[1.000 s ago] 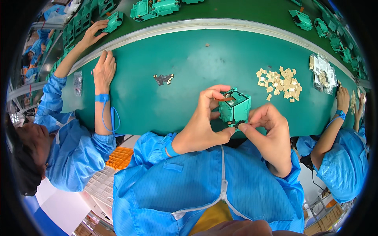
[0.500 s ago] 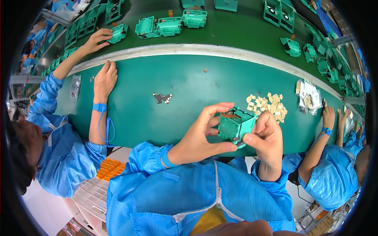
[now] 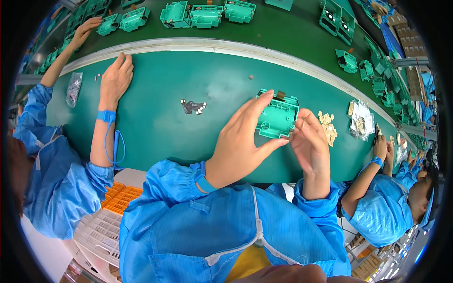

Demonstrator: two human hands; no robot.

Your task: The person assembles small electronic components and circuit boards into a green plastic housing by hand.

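A green plastic housing (image 3: pixel 278 119) is held up over the bench, its open, box-like inside with round posts facing me. An orange-brown flex strip (image 3: pixel 281 95) sticks up at its top edge. My left hand (image 3: pixel 238 144) grips the housing from the left, fingers at the top and thumb along the bottom edge. At the right end, my right hand (image 3: pixel 311 146) pinches the lower corner; its fingertips are partly hidden. Small tan square pads (image 3: pixel 328 129) lie in a pile just beyond my right hand. Left of the housing, several black flex pieces (image 3: pixel 193 107) lie on the bench.
Across the bench, a pale rail (image 3: pixel 212 45) borders a green belt carrying several green housings (image 3: pixel 206 16). Clear bags lie at the right (image 3: pixel 361 120) and left (image 3: pixel 74 89). A co-worker's hand (image 3: pixel 116 78) rests at left; another person's hands (image 3: pixel 383 146) work at right.
The housing has been turned so its open inside faces me, and raised slightly. My right hand has shifted to its lower right corner. The left co-worker's far hand has moved left along the belt.
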